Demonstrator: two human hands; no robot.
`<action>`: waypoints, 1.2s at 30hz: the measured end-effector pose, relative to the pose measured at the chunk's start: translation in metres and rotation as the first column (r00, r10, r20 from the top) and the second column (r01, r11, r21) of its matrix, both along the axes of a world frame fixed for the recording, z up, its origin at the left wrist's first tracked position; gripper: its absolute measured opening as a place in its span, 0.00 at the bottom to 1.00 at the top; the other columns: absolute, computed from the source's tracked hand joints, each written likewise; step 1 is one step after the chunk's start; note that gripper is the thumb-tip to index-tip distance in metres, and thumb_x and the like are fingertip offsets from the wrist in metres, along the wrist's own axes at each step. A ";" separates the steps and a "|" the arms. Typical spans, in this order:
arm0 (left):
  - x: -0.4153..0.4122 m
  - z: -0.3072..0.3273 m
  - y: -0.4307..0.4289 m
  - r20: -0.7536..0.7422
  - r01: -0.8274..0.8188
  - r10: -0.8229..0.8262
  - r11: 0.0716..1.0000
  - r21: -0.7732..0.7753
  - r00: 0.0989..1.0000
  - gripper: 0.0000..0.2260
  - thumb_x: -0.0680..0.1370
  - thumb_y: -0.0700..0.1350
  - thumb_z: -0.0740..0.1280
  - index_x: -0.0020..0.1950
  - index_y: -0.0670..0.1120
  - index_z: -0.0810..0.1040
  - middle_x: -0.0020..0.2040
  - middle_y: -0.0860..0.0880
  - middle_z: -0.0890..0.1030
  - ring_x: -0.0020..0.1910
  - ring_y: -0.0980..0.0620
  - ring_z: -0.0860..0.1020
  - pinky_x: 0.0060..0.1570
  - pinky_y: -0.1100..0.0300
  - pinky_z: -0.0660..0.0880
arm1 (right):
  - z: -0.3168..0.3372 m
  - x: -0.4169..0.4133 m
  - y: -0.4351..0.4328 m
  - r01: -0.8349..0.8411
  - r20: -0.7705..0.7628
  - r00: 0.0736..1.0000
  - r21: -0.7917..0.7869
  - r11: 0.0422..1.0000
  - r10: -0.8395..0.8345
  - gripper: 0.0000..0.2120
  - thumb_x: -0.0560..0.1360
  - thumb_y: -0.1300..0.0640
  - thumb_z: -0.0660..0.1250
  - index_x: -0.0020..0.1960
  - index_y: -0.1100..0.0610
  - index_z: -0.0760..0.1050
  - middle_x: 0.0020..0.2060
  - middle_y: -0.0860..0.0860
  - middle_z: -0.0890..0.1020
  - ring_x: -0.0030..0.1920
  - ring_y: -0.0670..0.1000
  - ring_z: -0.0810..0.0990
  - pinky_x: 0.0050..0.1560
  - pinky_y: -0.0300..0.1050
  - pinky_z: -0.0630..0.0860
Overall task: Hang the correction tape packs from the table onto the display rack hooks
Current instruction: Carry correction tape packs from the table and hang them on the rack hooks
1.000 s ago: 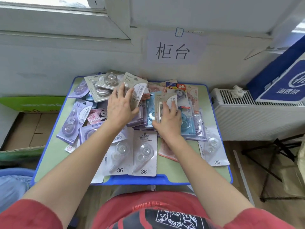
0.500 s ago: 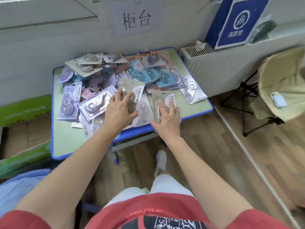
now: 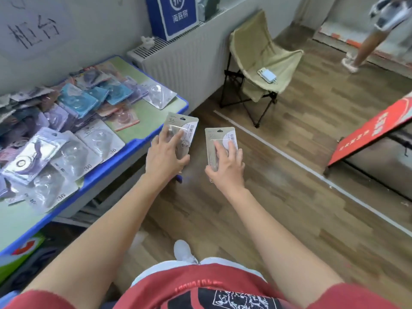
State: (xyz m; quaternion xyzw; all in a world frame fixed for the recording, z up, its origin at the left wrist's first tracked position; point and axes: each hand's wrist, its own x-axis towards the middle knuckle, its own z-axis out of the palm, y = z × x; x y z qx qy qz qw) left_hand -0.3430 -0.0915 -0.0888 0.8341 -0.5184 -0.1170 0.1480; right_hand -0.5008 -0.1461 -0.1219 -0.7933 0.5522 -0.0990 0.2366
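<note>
Grips both clamped: left grip (image 3: 166,157) on left pack (image 3: 186,128), right grip (image 3: 225,169) on right pack (image 3: 219,136), fingers across the fronts. Both packs held just off the bench (image 3: 153,117) edge, over wood floor (image 3: 267,197), apart from each other. Each: beige-grey card, hang hole at top, clear blister; "36" legible on the left one. Heap of mixed packs (image 3: 66,121) lies on bench.

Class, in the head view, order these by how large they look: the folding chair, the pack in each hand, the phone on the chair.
1. The folding chair.
2. The left-hand pack and the right-hand pack look alike, so unranked; both are nearer the camera.
3. The phone.
</note>
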 end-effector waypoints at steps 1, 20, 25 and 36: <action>-0.019 0.000 -0.005 0.001 0.033 -0.033 0.999 -0.008 0.999 0.31 0.74 0.54 0.69 0.75 0.55 0.63 0.77 0.47 0.56 0.69 0.41 0.63 0.64 0.48 0.66 | 0.001 -0.021 0.000 0.039 0.000 0.999 0.002 0.999 -0.039 0.33 0.73 0.52 0.65 0.75 0.49 0.58 0.75 0.56 0.54 0.72 0.65 0.53 0.66 0.61 0.63; -0.457 -0.004 -0.037 -0.067 0.606 -0.607 0.794 -0.043 0.792 0.30 0.73 0.53 0.70 0.73 0.54 0.65 0.75 0.47 0.58 0.67 0.40 0.64 0.61 0.48 0.67 | 0.019 -0.457 0.082 0.692 -0.012 0.722 -0.012 0.722 -0.692 0.33 0.74 0.51 0.66 0.76 0.50 0.58 0.76 0.55 0.52 0.72 0.61 0.54 0.71 0.54 0.57; -0.549 0.005 -0.068 -0.081 0.722 -0.725 0.689 -0.064 0.684 0.29 0.73 0.51 0.70 0.73 0.53 0.66 0.75 0.47 0.59 0.68 0.40 0.63 0.63 0.49 0.65 | 0.019 -0.532 0.080 0.805 -0.012 0.593 -0.024 0.593 -0.805 0.33 0.74 0.50 0.67 0.75 0.49 0.57 0.76 0.53 0.52 0.73 0.62 0.54 0.69 0.56 0.61; -0.730 0.019 -0.184 -0.111 0.821 -0.839 0.544 -0.170 0.533 0.30 0.74 0.51 0.69 0.74 0.53 0.65 0.74 0.46 0.60 0.70 0.40 0.62 0.66 0.46 0.63 | 0.035 -0.695 0.002 0.918 0.048 0.393 -0.083 0.389 -0.918 0.34 0.75 0.50 0.67 0.76 0.50 0.56 0.76 0.54 0.53 0.72 0.61 0.57 0.69 0.57 0.62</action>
